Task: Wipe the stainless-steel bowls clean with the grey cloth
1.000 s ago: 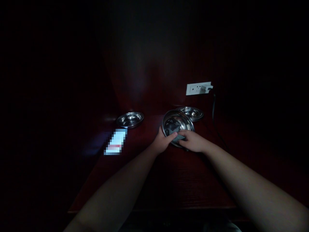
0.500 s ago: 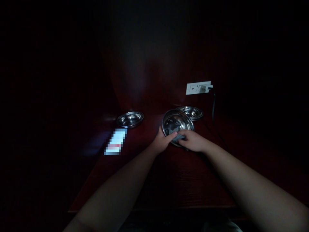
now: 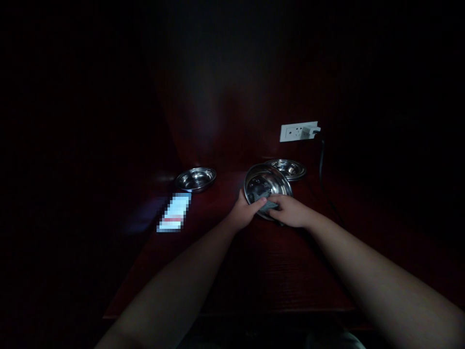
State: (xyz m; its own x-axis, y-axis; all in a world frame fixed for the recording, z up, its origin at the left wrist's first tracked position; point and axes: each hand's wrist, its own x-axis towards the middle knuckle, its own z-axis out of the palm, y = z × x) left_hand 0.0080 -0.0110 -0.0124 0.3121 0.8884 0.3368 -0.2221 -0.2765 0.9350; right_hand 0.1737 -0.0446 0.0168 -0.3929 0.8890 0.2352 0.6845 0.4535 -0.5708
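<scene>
A shiny steel bowl (image 3: 280, 183) is tilted with its opening toward me, above the dark red table (image 3: 276, 271). My left hand (image 3: 242, 214) grips its left side, thumb over the rim and the other fingers hidden behind. Inside the lower part of the bowl lies a greyish-green cloth (image 3: 269, 205). My right hand (image 3: 293, 211) reaches in over the rim with bent fingers on this cloth; its fingertips are partly hidden. Dark reflections and small bright spots show on the bowl's inner wall.
Behind the held bowl rest stacked steel dishes (image 3: 298, 170). Another steel bowl (image 3: 196, 180) sits at the left, with a lit, blurred-out phone (image 3: 176, 212) in front of it. A wall socket (image 3: 293, 132) holds a plug, and a dark cable (image 3: 321, 165) runs down beside it.
</scene>
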